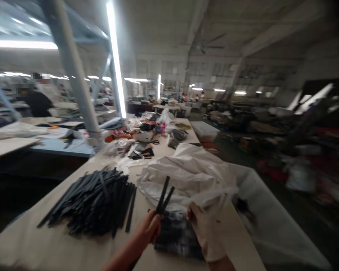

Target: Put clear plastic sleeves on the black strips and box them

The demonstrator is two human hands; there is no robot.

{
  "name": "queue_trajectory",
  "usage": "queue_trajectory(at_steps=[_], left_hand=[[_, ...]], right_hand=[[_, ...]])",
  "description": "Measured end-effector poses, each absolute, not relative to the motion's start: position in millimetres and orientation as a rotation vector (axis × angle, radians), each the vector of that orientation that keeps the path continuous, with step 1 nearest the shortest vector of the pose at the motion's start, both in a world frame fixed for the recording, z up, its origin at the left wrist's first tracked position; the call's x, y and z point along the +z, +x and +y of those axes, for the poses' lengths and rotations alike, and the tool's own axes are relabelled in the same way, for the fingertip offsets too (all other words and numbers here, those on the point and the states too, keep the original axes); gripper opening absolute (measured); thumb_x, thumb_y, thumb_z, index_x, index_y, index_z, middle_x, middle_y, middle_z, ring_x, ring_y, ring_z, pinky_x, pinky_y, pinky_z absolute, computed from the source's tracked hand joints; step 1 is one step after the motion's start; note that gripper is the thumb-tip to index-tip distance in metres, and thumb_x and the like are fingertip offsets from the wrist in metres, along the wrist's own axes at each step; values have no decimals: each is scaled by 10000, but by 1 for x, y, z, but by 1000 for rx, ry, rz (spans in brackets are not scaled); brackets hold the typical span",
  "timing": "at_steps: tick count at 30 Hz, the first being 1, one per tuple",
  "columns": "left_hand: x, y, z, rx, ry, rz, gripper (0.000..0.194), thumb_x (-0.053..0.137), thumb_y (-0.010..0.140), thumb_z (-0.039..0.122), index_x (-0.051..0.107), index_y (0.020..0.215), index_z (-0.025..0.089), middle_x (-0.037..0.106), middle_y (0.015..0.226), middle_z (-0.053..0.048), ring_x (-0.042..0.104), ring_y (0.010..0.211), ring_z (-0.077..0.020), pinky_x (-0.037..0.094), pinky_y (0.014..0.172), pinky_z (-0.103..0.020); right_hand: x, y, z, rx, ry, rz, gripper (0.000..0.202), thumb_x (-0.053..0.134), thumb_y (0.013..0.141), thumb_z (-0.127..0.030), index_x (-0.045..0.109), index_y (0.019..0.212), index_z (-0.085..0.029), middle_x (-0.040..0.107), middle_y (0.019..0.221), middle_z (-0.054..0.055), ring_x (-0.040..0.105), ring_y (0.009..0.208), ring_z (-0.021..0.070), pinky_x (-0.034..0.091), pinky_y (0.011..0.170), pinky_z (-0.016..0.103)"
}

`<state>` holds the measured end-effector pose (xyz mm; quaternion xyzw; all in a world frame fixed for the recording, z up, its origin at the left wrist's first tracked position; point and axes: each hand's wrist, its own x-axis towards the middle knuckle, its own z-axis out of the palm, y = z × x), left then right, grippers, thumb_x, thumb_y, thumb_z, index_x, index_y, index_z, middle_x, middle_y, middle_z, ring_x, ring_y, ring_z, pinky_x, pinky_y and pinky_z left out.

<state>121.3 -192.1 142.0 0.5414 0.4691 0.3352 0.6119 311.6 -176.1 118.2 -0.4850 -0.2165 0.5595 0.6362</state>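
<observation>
My left hand (149, 228) pinches two thin black strips (164, 197) that stick up and fan apart above a clear plastic bag of black strips (176, 235). My right hand (207, 233), in a pale glove, rests on the right side of that bag and touches the edge of a crumpled white plastic sack (186, 175) just behind it. A large loose pile of the same black strips (97, 201) lies on the beige table (31, 241) to the left of my hands.
Farther along the table lie black parts, clear bags and colourful scraps (147, 137). A white bin (271, 222) stands off the table's right edge. A grey steel post (76, 82) rises at the left. A person (36, 99) works at a far-left table.
</observation>
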Motion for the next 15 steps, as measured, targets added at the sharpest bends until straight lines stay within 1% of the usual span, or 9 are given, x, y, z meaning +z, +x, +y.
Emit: queue_trajectory(at_steps=[1,3,7,10,13,15], left_hand=[[143,122,-192,773,1270,1082,356,420,824,501,498,882,158,457,488,84,349,347,-36,233,360,-161],[147,121,-194,735,1308,1079,380,434,800,527,491,861,156,485,501,71,380,358,-40,247,369,-160],[152,129,-199,662,1381,1091,369,430,793,529,473,799,163,520,523,54,411,365,-45,271,378,-163],[146,140,-197,602,1422,1111,353,422,790,523,447,745,174,517,510,57,405,346,-43,255,359,-162],[142,145,-192,555,1428,1137,312,409,801,485,423,733,181,524,514,60,404,344,-38,242,347,-153],[143,146,-190,498,1400,1155,280,407,800,458,405,734,186,526,513,64,406,339,-39,233,338,-150]], right_hand=[[118,319,-175,1267,-1077,-399,349,777,507,-436,569,575,-164,501,506,-60,457,487,79,391,460,200],[120,326,-170,1280,-1027,-293,344,792,482,-413,568,575,-168,510,501,-60,453,484,76,374,455,198],[124,323,-166,1306,-974,-274,323,783,514,-395,567,574,-163,522,507,-48,463,491,82,369,456,206],[123,325,-165,1319,-983,-310,342,783,503,-417,565,564,-161,518,502,-46,461,487,83,370,462,208],[123,332,-161,1288,-1051,-393,355,774,497,-447,565,554,-165,511,497,-51,449,483,77,376,484,208],[123,335,-161,1260,-1169,-499,360,748,519,-480,574,550,-166,522,504,-43,455,491,82,385,506,215]])
